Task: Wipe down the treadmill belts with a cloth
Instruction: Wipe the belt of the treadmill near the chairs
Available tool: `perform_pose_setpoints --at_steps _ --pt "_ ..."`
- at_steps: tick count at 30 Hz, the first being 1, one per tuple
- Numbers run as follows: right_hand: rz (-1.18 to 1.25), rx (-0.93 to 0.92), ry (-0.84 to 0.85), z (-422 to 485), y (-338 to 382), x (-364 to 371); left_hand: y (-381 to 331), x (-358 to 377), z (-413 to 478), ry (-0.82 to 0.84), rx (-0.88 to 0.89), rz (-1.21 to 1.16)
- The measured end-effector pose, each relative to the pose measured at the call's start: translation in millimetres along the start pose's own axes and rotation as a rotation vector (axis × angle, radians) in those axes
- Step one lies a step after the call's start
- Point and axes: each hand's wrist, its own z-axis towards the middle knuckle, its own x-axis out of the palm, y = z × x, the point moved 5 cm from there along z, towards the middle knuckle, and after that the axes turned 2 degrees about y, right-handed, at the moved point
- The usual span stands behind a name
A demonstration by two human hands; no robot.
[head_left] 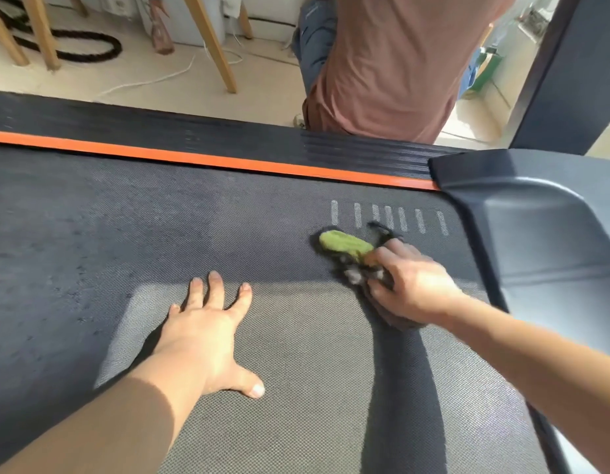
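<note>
We're wiping the belt [91,234] up front: right grip [413,285] clutching the cloth [344,246], left grip [201,336] spread flat, holding nothing. Speckly stretch to the left looks undone.

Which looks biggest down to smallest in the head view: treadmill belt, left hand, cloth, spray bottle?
1. The treadmill belt, by far.
2. The left hand and the cloth look alike; the right hand covers part of the cloth.
3. The spray bottle, smallest, though it stands farthest from the camera.
</note>
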Motion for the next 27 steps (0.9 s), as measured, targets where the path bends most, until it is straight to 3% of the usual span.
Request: perform_pose_setpoints --at_steps 4,7,10,14,16,17,19,23,25,27 --pt "-0.115 0.612 -0.084 20 -109 -17 0 0 0 -0.015 0.001 -0.013" --pt "-0.081 0.805 -0.098 24 -85 -11 -1 0 0 -0.014 0.002 -0.014" --pt "0.042 0.698 -0.12 31 -16 -1 0 -1 0 -0.017 0.002 -0.02" --pt "0.022 0.105 -0.157 0 77 17 -1 0 0 -0.013 0.0 -0.025" --pt "0.096 -0.129 -0.087 5 66 10 0 0 1 -0.005 -0.005 -0.018" --pt "0.088 -0.158 -0.046 16 51 5 1 1 1 0.001 -0.003 -0.013" --pt "-0.002 0.009 -0.017 46 13 -3 1 3 3 -0.006 -0.002 -0.027" --pt "0.078 0.61 -0.097 86 4 -3 2 4 2 -0.034 0.002 -0.022" --pt "0.116 0.667 -0.084 96 46 2 2 4 2 -0.035 0.007 -0.028" --pt "0.12 0.489 -0.057 100 102 11 1 3 1 -0.038 0.01 -0.04"
